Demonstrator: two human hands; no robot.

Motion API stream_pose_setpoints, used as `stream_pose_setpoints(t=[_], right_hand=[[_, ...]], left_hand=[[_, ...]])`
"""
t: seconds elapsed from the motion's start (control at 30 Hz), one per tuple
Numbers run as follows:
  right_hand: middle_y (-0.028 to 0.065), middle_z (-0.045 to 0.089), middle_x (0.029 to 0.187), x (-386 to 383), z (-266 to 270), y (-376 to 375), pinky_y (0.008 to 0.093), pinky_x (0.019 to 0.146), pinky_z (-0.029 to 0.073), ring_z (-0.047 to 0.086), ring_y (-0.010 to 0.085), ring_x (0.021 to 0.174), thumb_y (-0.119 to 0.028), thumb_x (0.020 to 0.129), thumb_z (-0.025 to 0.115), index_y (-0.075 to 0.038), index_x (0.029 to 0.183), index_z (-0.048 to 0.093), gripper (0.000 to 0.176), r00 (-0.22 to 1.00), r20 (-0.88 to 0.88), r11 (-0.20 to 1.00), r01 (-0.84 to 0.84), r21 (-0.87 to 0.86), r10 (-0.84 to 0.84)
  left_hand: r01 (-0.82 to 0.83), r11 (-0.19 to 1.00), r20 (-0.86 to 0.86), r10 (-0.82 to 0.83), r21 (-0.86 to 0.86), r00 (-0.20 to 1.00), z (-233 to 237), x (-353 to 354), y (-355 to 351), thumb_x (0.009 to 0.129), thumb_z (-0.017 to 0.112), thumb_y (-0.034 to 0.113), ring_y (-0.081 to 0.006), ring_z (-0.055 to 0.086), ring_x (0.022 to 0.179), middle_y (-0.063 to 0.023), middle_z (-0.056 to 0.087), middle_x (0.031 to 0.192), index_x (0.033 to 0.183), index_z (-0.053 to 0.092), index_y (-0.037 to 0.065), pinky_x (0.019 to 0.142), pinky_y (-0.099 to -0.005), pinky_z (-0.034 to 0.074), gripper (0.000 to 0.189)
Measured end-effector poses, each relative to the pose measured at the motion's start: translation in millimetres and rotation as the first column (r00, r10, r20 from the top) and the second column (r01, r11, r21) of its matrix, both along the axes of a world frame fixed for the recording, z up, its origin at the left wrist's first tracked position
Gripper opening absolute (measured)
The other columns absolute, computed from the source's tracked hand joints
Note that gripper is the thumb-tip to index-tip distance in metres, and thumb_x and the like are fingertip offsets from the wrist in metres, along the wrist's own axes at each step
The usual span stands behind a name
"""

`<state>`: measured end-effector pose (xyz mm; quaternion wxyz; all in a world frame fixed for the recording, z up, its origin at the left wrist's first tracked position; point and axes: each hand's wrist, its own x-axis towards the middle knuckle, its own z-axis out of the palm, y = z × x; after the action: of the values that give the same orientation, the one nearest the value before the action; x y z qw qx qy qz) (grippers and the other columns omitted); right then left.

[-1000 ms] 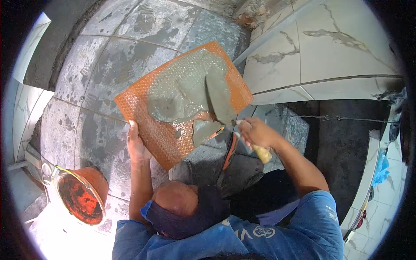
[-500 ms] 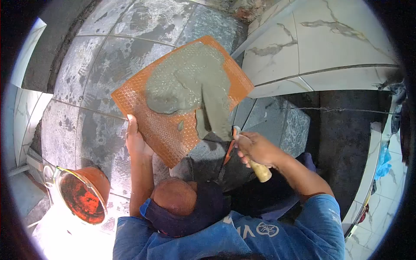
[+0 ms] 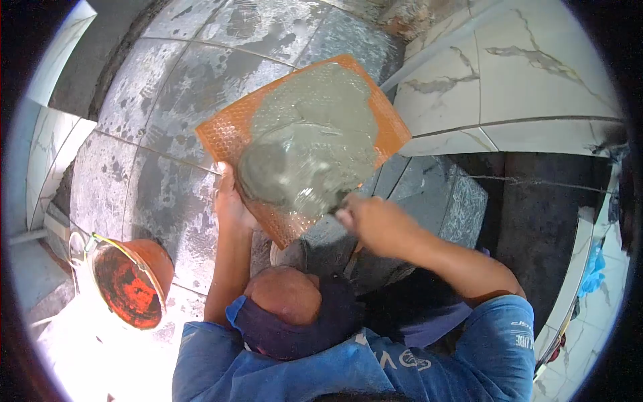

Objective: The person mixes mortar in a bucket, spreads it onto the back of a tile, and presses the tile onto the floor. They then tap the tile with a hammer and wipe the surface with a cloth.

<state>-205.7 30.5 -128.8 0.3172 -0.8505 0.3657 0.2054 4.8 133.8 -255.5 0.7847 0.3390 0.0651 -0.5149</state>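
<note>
An orange textured tile is tilted above the grey floor, its back facing up. My left hand grips its lower left edge. Wet grey mortar covers much of the tile's middle and top, with a smooth, shiny patch low on the left. My right hand is closed at the tile's lower right edge, around a trowel that is mostly hidden by the hand and smeared by motion.
An orange bucket with red residue inside stands on the floor at the lower left. Grey floor tiles surround the work. Marble-patterned white tiles line the right side, beside a dark recess.
My right hand has moved left and up to the tile's edge, and the trowel has turned. The mortar is spread further down and left. The whole view has shifted slightly.
</note>
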Motion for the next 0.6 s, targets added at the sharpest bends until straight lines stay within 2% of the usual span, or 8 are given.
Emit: stream_pose_setpoints(t=[0.1,0.13,0.17,0.3,0.4,0.43,0.53,0.6], right_hand=[[0.0245,0.063,0.081,-2.2,4.9,-24.8,0.0528,0.068,0.048,0.062,0.0436,0.077,-0.032,0.095,0.048,0.001,0.096,0.052,0.033,0.998,-0.07,0.993,-0.015,-0.119,0.007],[0.0234,0.064,0.083,-1.8,5.8,-29.3,0.0517,0.068,0.049,0.063,0.0425,0.078,-0.033,0.095,0.049,0.0,0.096,0.052,0.033,0.995,-0.102,0.981,-0.005,-0.192,-0.015],[0.0234,0.064,0.083,-1.1,10.0,-28.3,0.0517,0.068,0.049,0.063,0.0425,0.078,-0.033,0.095,0.049,0.0,0.096,0.052,0.033,0.995,-0.103,0.982,-0.026,-0.186,0.007],[0.0188,0.064,0.077,-10.0,19.6,-8.2,0.0505,0.063,0.05,0.064,0.0397,0.071,-0.033,0.093,0.052,-0.003,0.092,0.051,0.029,0.971,-0.125,0.939,-0.228,-0.257,0.202],[0.0167,0.064,0.075,-1.5,9.6,-9.2,0.0493,0.061,0.051,0.065,0.0379,0.069,-0.033,0.092,0.053,-0.005,0.091,0.052,0.028,0.941,-0.107,0.898,-0.337,-0.284,0.32],[0.0158,0.064,0.075,2.9,5.9,-10.5,0.0486,0.061,0.051,0.065,0.037,0.069,-0.033,0.091,0.054,-0.005,0.091,0.052,0.028,0.932,-0.096,0.887,-0.363,-0.286,0.351],[0.0156,0.065,0.079,25.3,-7.6,-27.3,0.0482,0.062,0.052,0.065,0.0365,0.069,-0.035,0.091,0.053,-0.006,0.091,0.053,0.029,0.915,-0.118,0.862,-0.404,-0.307,0.386],[0.0167,0.065,0.078,39.9,-16.4,-38.4,0.0491,0.063,0.051,0.064,0.0383,0.07,-0.035,0.092,0.053,-0.006,0.092,0.053,0.029,0.912,-0.102,0.853,-0.408,-0.326,0.397]], left_hand=[[-0.005,1.0,-0.043,0.004,-0.017,0.999,-5.6,0.9,-1.1,0.1,0.037,0.044,-0.0277,0.057,0.11,-0.0143,0.057,0.122,0.132,0.043,0.003,0.094,-0.0444,0.047,0.053],[-0.005,0.999,-0.05,0.003,-0.039,0.999,-4.3,1.7,-1.7,0.1,0.037,0.043,-0.0291,0.055,0.113,-0.0154,0.055,0.126,0.134,0.042,0.001,0.097,-0.0449,0.045,0.054],[-0.009,0.998,-0.059,0.006,-0.06,0.998,-4.3,2.2,-1.9,0.1,0.036,0.043,-0.0306,0.053,0.117,-0.0165,0.053,0.13,0.135,0.041,0.0,0.101,-0.0453,0.043,0.056],[-0.036,0.988,-0.146,0.014,-0.152,0.989,-8.1,3.7,1.9,0.099,0.037,0.046,-0.0274,0.055,0.113,-0.0144,0.054,0.127,0.135,0.04,0.002,0.095,-0.0437,0.046,0.057],[-0.055,0.975,-0.208,0.009,-0.214,0.978,-10.3,5.5,3.1,0.094,0.035,0.061,-0.0316,0.055,0.113,-0.016,0.053,0.128,0.135,0.04,0.001,0.096,-0.0454,0.045,0.073],[-0.066,0.974,-0.207,0.02,-0.215,0.978,-12.2,6.3,5.1,0.094,0.035,0.061,-0.0316,0.055,0.113,-0.016,0.053,0.128,0.135,0.04,0.001,0.096,-0.0454,0.045,0.073],[-0.081,0.985,-0.274,0.035,-0.156,0.961,-18.7,6.3,9.8,0.089,0.032,0.071,-0.0336,0.052,0.117,-0.0174,0.052,0.13,0.135,0.04,-0.001,0.1,-0.0472,0.041,0.086],[-0.088,0.969,-0.274,0.022,-0.229,0.962,-19.5,4.8,8.9,0.085,0.03,0.075,-0.0342,0.049,0.121,-0.0188,0.05,0.132,0.135,0.04,-0.003,0.102,-0.0477,0.039,0.093]])
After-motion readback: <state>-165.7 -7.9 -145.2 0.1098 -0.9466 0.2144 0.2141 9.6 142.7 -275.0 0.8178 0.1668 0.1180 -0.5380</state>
